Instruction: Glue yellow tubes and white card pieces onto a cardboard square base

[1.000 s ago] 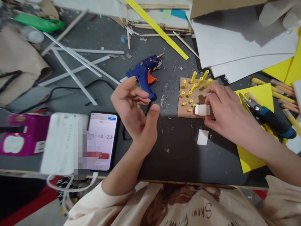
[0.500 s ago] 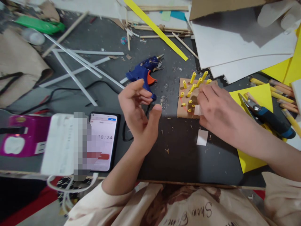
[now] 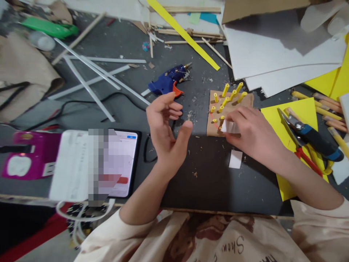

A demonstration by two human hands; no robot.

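"What's on the left?"
"A purple box (image 3: 32,145), a white box (image 3: 71,163) and a phone (image 3: 128,160), side by side. White sticks (image 3: 88,88) lie crossed behind them."
"And then?"
"The left hand (image 3: 168,129). It is in the air, spread, with the thumb away from the fingers. A blue glue gun (image 3: 167,82) is right behind it, in its way."
"Next?"
"Brown cardboard (image 3: 211,129) with yellow pegs (image 3: 232,95) poking up. The right hand (image 3: 249,127) pinches a small white piece (image 3: 231,127) over its front part. I can't tell if the piece touches it."
"Further right?"
"A yellow sheet (image 3: 272,120) with cutters (image 3: 321,142) on it, close to the right arm."
"Where's the room?"
"Dark table (image 3: 201,182) with crumbs runs between the left hand and the cardboard, down to the front edge by the shirt. A white square (image 3: 235,159) lies there, just in front of the cardboard."
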